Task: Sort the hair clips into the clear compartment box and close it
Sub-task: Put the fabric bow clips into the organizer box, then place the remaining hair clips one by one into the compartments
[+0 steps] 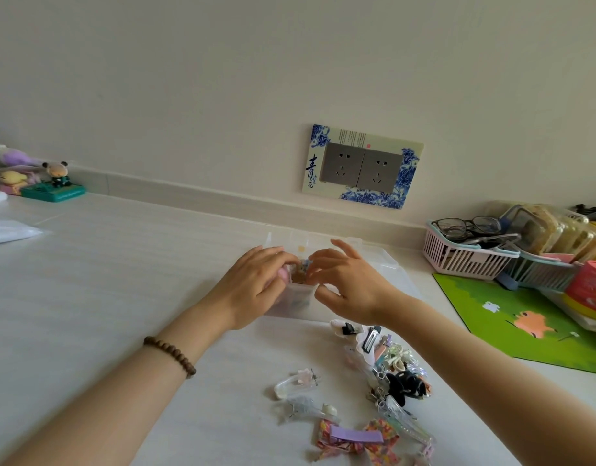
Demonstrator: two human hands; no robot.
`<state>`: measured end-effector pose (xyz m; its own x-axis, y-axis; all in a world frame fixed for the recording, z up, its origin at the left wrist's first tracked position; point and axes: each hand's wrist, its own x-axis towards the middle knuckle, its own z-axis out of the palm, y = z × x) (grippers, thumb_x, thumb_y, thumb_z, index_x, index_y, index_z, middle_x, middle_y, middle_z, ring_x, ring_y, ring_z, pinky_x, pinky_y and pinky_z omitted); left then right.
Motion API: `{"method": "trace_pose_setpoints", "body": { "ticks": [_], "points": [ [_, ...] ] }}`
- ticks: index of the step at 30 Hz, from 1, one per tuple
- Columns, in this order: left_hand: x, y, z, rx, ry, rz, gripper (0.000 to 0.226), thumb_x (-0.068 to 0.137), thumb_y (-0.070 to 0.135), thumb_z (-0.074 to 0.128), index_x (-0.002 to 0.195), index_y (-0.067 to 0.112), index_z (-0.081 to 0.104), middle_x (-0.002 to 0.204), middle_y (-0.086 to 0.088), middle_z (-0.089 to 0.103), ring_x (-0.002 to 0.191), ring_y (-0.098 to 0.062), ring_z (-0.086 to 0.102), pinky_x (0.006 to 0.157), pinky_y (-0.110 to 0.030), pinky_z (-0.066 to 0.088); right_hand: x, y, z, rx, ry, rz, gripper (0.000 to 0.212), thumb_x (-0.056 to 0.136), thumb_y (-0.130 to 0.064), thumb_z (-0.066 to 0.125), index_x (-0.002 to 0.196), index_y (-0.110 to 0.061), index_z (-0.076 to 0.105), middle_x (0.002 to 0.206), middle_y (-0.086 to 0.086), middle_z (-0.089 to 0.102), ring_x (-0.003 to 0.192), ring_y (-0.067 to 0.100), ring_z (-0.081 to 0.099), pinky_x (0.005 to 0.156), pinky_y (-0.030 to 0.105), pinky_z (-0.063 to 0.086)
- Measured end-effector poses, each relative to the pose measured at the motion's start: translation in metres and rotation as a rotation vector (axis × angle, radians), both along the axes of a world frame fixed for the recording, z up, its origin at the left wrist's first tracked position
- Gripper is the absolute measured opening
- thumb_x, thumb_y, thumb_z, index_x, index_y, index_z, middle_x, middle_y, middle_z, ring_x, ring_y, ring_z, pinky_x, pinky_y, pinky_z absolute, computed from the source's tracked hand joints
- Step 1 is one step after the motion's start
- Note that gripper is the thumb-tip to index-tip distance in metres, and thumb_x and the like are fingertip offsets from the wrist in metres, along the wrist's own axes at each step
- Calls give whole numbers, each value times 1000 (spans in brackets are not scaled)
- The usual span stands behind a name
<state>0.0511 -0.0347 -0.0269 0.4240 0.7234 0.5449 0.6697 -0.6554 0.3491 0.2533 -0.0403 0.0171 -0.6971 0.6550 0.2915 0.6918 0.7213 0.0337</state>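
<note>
Both hands are over the clear compartment box (pixel 291 309), which sits open on the worktop (pixel 121 280). Right hand (pixel 347 284): narrow grip, thumb and forefinger pinching a small patterned clip (pixel 303 266) above a near compartment of the box, other fingers spread and lifted. Left hand (pixel 256 280): fingers curled round a pink clip (pixel 284 274) just beside the patterned one, at the same compartment. Whether the two clips touch cannot be told. The compartments' contents are mostly hidden by the hands. The unsorted pile of hair clips (pixel 387 361) lies in front of the box, on the right-hand side. A clear clip (pixel 294 386) and a bow clip (pixel 353 438) lie further in front. Judgement: sorting is partly done and closing is still far off. Risks from here: with two clips crowded into one opening, the spring ends may snag each other, so letting go of one drags the other out. A clip left standing proud of the box's dividers would stop the lid seating. The box looks light, so a push from either hand on its wall could slide or tip it and spill what is sorted. The right forearm passes just above the pile and could sweep clips away from the box.
</note>
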Motion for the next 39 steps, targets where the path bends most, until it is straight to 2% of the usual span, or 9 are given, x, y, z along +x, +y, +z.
{"method": "trace_pose_setpoints", "body": {
  "ticks": [4, 10, 12, 16, 19, 22, 27, 33, 39],
  "points": [
    [0, -6, 0, 5, -47, -24, 52, 85, 40, 17, 118, 21, 52, 124, 4, 56, 128, -10, 35, 110, -31, 21, 1, 4, 3, -59, 194, -54, 53, 77, -40, 21, 102, -25, 65, 114, -3, 61, 122, 13, 43, 117, 36, 6],
    [0, -13, -1, 23, -93, -34, 48, 88, 40, 21, 118, 20, 53, 118, 1, 57, 115, -8, 41, 100, -25, 29, 1, 5, -1, -162, 105, -100, 44, 96, -34, 24, 121, -24, 59, 133, 0, 56, 135, 11, 33, 115, 33, -4],
    [0, -15, -3, 30, -102, -29, 45, 90, 40, 23, 118, 22, 53, 117, 2, 58, 117, -9, 42, 102, -29, 30, 2, -2, 5, -184, 208, -104, 36, 98, -34, 34, 119, -22, 61, 129, -3, 59, 129, 8, 40, 114, 29, 12],
    [4, -19, -7, 34, -115, -41, 43, 93, 43, 26, 119, 26, 54, 118, 14, 55, 119, -7, 42, 105, -29, 28, 20, -29, 16, -267, 482, -63, 21, 90, -33, 55, 102, -21, 67, 101, -10, 69, 90, 0, 60, 80, 12, 44],
    [8, -20, -8, 50, -74, -33, 52, 91, 54, 20, 121, 28, 54, 124, 14, 54, 122, -5, 38, 107, -30, 23, 38, -45, 11, -313, 306, -172, 25, 84, -45, 57, 94, -25, 68, 91, -14, 68, 80, -1, 61, 70, 16, 48],
    [13, -22, -12, 49, -45, -22, 58, 88, 61, 15, 124, 33, 51, 130, 14, 52, 129, -6, 33, 112, -35, 16, 51, -53, 4, -295, 99, -301, 35, 75, -60, 59, 97, -33, 63, 99, -19, 65, 87, 1, 59, 77, 26, 52],
    [18, -27, -16, 69, -25, -1, 55, 89, 59, 17, 124, 33, 50, 131, 14, 51, 131, -7, 31, 113, -34, 10, 59, -62, -3, -393, 69, -304, 49, 65, -64, 67, 105, -35, 62, 108, -18, 64, 97, 5, 58, 85, 30, 51],
    [19, -28, -18, 85, -11, 21, 49, 90, 56, 19, 123, 35, 49, 129, 11, 53, 131, -12, 32, 113, -39, 12, 63, -68, -14, -398, 194, -268, 35, 77, -44, 64, 109, -32, 57, 113, -11, 63, 95, 11, 62, 85, 35, 54],
    [20, -30, -18, 102, -23, 21, 46, 91, 51, 22, 122, 32, 51, 126, 8, 55, 131, -12, 33, 112, -40, 15, 66, -73, -18, -396, 155, -264, 37, 75, -47, 65, 108, -35, 51, 113, -12, 62, 97, 13, 61, 84, 37, 53]
  ]
}}
